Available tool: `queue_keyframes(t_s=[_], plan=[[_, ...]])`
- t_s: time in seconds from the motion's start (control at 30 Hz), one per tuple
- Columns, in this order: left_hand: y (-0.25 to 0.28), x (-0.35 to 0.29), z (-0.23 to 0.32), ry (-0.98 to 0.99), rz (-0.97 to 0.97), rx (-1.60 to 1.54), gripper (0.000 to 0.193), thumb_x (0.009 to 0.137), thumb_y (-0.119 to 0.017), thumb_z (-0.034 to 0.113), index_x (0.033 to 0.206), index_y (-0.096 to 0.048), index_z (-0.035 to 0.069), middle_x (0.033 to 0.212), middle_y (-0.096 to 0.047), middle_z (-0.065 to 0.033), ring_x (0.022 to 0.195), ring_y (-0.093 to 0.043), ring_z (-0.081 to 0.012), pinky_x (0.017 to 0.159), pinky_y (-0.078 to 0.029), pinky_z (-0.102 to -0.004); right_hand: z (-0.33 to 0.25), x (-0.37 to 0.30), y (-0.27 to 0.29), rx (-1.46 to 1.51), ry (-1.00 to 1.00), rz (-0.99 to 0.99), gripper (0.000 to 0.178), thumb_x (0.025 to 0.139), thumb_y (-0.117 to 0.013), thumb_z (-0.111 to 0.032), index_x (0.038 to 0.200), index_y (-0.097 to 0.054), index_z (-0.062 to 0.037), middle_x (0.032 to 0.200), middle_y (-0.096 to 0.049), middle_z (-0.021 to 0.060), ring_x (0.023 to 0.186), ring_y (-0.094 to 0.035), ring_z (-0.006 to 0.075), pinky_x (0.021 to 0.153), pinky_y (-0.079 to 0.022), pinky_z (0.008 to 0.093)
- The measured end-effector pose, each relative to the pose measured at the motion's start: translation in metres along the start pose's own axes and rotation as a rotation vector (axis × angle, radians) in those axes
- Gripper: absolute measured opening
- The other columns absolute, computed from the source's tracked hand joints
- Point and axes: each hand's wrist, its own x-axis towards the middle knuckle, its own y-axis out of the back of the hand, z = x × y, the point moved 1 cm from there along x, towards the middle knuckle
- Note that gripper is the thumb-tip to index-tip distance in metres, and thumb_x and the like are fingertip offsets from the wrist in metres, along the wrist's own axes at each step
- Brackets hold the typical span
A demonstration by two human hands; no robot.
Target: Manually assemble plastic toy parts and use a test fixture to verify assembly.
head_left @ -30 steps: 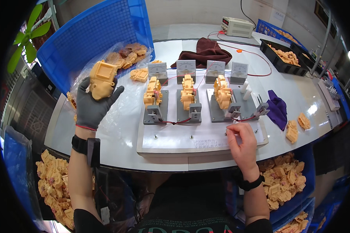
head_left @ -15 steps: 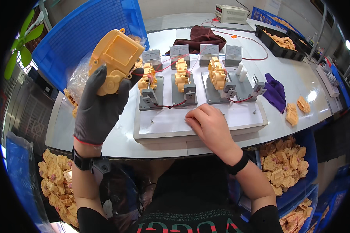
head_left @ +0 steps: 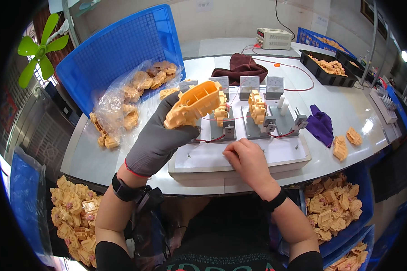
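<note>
My left hand (head_left: 160,137), in a grey glove, grips a yellow-orange plastic gearbox housing (head_left: 192,105) above the left part of a white-topped test board (head_left: 199,159). The housing is tilted, with its open ribbed cavity facing up. My right hand (head_left: 248,159), bare, rests on the board near its front edge with fingers curled in; anything inside them is hidden. Beyond my hands, similar yellow gear units (head_left: 257,107) stand in grey metal fixtures (head_left: 269,123) joined by red wires. The held housing and my glove hide the leftmost fixture. Several panel meters (head_left: 249,87) stand behind.
A tilted blue crate (head_left: 117,49) spills bagged housings (head_left: 142,81) at left. A purple cloth (head_left: 320,126) and loose yellow parts (head_left: 340,148) lie right. A maroon cloth (head_left: 240,70), power supply (head_left: 274,39) and black tray (head_left: 328,72) are farther back. Part-filled bins (head_left: 334,210) flank me below the table.
My left hand has moved right and down with the housing, tilting it from its flat face to its open cavity. My right hand stays in about the same place. The view has shifted slightly.
</note>
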Motion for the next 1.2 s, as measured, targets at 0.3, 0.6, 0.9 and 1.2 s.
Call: queue_keyframes(t_s=[0.3,0.6,0.9,1.2], plan=[[-0.016,0.010,0.003,-0.036,-0.050,0.323,0.062,0.081,-0.072,-0.001,0.137,-0.047,0.010,0.117,-0.058,-0.0021,0.095,-0.060,-0.0079,0.082,-0.054,-0.0255,-0.009,-0.007,0.029,0.334,-0.179,0.041,0.006,0.089,-0.069,-0.012,0.092,-0.069,-0.0059,0.080,-0.062,0.0084,0.074,-0.062,0.0237,0.067,-0.049,0.0348],[-0.025,0.046,-0.009,-0.257,-0.139,0.471,0.059,0.083,-0.070,-0.003,0.136,-0.048,0.008,0.125,-0.056,-0.0053,0.113,-0.056,-0.0130,0.094,-0.050,-0.0284,0.045,-0.013,0.103,0.352,-0.260,0.610,0.018,0.095,-0.064,-0.015,0.110,-0.061,-0.0049,0.096,-0.060,0.0022,0.084,-0.055,0.0120,0.071,-0.044,0.0254],[-0.105,0.163,-0.032,-0.875,-0.426,1.061,0.049,0.072,-0.066,-0.011,0.117,-0.057,0.005,0.110,-0.061,-0.0140,0.100,-0.063,-0.0272,0.086,-0.050,-0.0352,0.107,-0.012,0.065,0.287,-0.235,0.758,0.029,0.097,-0.062,-0.014,0.123,-0.054,-0.0019,0.114,-0.051,0.0110,0.100,-0.058,0.0193,0.083,-0.052,0.0300],[-0.123,0.220,-0.070,-0.773,-0.451,1.399,0.039,0.069,-0.060,-0.016,0.101,-0.054,0.005,0.100,-0.056,-0.0151,0.094,-0.060,-0.0400,0.080,-0.048,-0.0435,0.086,-0.017,0.085,0.355,-0.248,0.679,0.025,0.094,-0.063,-0.013,0.116,-0.051,-0.0076,0.102,-0.049,0.0091,0.086,-0.056,0.0203,0.080,-0.048,0.0332]])
